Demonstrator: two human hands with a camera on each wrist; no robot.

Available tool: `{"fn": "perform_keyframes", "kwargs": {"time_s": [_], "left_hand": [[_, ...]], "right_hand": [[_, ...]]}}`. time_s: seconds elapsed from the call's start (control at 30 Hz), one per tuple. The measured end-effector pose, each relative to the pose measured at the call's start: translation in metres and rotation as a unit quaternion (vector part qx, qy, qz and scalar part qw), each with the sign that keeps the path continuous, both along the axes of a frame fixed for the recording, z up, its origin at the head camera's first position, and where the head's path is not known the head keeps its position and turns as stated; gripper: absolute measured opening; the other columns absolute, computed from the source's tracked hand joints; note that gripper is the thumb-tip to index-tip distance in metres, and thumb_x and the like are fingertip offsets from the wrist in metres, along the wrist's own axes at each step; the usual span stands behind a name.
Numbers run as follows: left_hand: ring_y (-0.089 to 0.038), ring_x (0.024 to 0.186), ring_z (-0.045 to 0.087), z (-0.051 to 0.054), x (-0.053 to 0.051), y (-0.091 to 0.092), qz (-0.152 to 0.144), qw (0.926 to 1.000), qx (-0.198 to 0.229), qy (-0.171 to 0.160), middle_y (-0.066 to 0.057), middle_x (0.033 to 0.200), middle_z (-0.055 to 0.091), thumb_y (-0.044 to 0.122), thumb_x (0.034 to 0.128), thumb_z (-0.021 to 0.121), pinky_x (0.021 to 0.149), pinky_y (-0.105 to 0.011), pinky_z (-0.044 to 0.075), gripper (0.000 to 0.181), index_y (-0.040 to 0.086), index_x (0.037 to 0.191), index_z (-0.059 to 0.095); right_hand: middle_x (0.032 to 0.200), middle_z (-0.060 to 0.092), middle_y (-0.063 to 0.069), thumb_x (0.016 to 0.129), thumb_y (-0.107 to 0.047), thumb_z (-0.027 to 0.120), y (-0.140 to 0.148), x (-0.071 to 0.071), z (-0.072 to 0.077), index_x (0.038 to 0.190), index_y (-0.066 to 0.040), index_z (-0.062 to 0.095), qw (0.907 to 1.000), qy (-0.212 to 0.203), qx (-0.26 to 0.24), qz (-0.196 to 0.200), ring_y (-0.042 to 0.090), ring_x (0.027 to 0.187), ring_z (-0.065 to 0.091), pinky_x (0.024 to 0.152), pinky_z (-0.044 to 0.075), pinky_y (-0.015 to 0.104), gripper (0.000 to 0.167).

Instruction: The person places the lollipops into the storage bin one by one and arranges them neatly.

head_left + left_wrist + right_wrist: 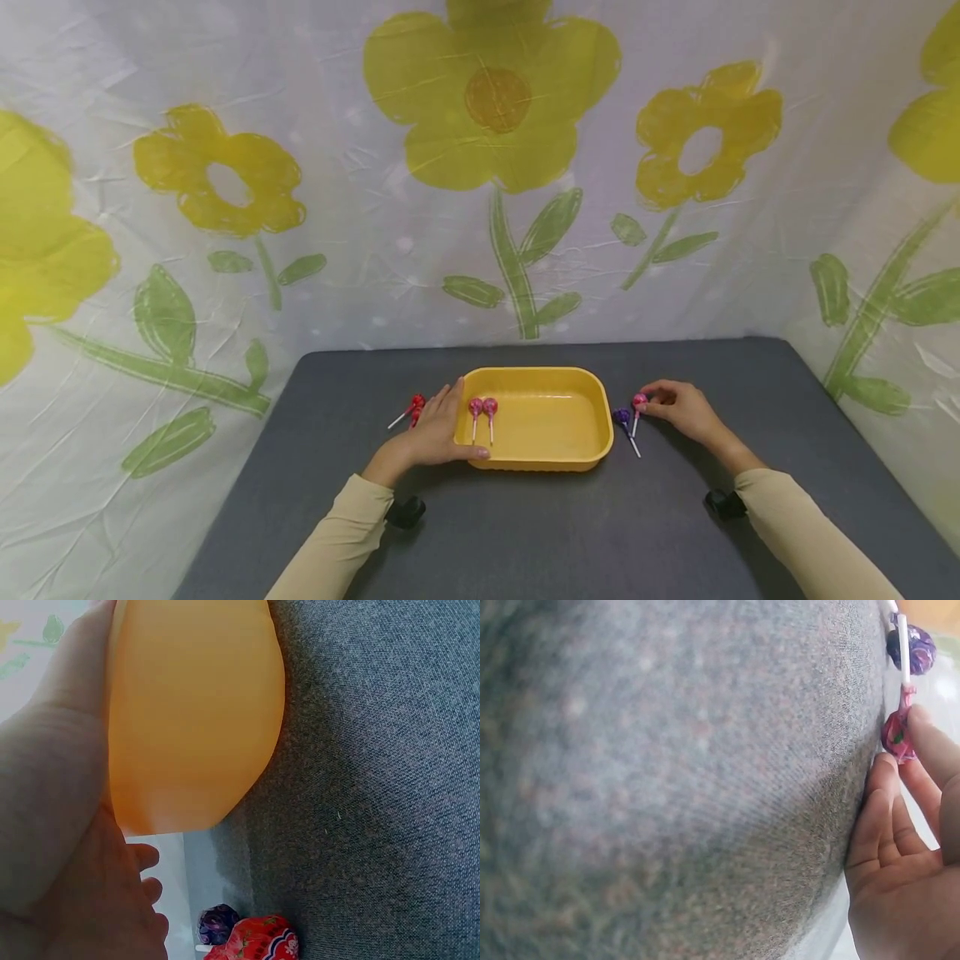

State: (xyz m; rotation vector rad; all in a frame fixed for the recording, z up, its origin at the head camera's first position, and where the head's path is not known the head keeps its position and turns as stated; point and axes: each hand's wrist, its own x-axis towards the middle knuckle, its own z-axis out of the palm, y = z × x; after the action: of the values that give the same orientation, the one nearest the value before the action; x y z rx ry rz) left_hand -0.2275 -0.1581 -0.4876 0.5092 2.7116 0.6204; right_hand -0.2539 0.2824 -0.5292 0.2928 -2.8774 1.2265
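Note:
My left hand (435,432) rests against the left end of the yellow tray (555,417), its thumb on the near rim and its fingers stretched along the side. Two pink lollipops (491,407) lie side by side in the tray's left part. Right of the tray, my right hand (686,410) pinches the wrapped head of another pink lollipop (896,735) between thumb and fingers, its white stick pointing toward me. A purple lollipop (621,415) lies beside it. Red lollipops (417,402) lie left of the tray, partly hidden behind my left hand.
A dark grey table (540,533) carries everything. White cloth with yellow flowers (498,100) hangs behind it and along both sides. In the left wrist view, a dark purple wrapped lollipop (217,922) shows close to a red one (262,937).

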Motion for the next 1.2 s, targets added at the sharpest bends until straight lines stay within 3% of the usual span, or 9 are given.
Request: {"fn": "perform_keyframes", "kwargs": {"time_s": [0.43,0.73,1.0,1.2], "left_hand": [[-0.038,0.155,0.005,-0.006,-0.002,-0.001,0.001,1.0,0.003,0.008,-0.017,0.168,0.007,0.069,0.0736,0.073,0.125,-0.058,0.008,0.132,0.004,0.159,-0.004],[-0.039,0.155,0.005,-0.001,0.0,0.001,-0.001,1.0,0.008,0.006,-0.016,0.168,0.007,0.067,0.0745,0.074,0.125,-0.057,0.007,0.131,0.004,0.159,-0.003],[-0.039,0.155,0.005,0.001,0.0,0.0,-0.003,0.9999,0.012,0.004,-0.017,0.168,0.007,0.068,0.0745,0.073,0.125,-0.057,0.007,0.131,0.003,0.159,-0.003],[-0.038,0.155,0.005,0.0,0.0,0.0,-0.001,1.0,0.009,0.001,-0.017,0.168,0.007,0.068,0.0743,0.073,0.125,-0.057,0.007,0.131,0.004,0.159,-0.003]], "right_hand": [[0.08,0.07,0.006,0.089,-0.025,0.074,0.003,0.002,0.003,0.107,-0.005,0.071,0.9998,0.01,0.006,0.016,0.003,0.066,0.056,0.06,0.045,0.022,0.027],[0.085,0.071,0.007,0.089,-0.022,0.074,0.008,0.001,0.006,0.108,-0.004,0.07,0.9998,0.0,-0.005,0.018,0.001,0.068,0.058,0.06,0.049,0.022,0.026],[0.097,0.073,0.015,0.091,-0.024,0.073,0.012,0.0,0.025,0.11,-0.001,0.067,0.9987,-0.036,-0.026,0.023,0.009,0.076,0.065,0.064,0.054,0.027,0.031],[0.097,0.073,0.015,0.091,-0.027,0.072,0.016,-0.007,0.048,0.11,-0.001,0.067,0.9958,-0.068,-0.021,0.058,0.015,0.08,0.067,0.068,0.055,0.03,0.033]]}}
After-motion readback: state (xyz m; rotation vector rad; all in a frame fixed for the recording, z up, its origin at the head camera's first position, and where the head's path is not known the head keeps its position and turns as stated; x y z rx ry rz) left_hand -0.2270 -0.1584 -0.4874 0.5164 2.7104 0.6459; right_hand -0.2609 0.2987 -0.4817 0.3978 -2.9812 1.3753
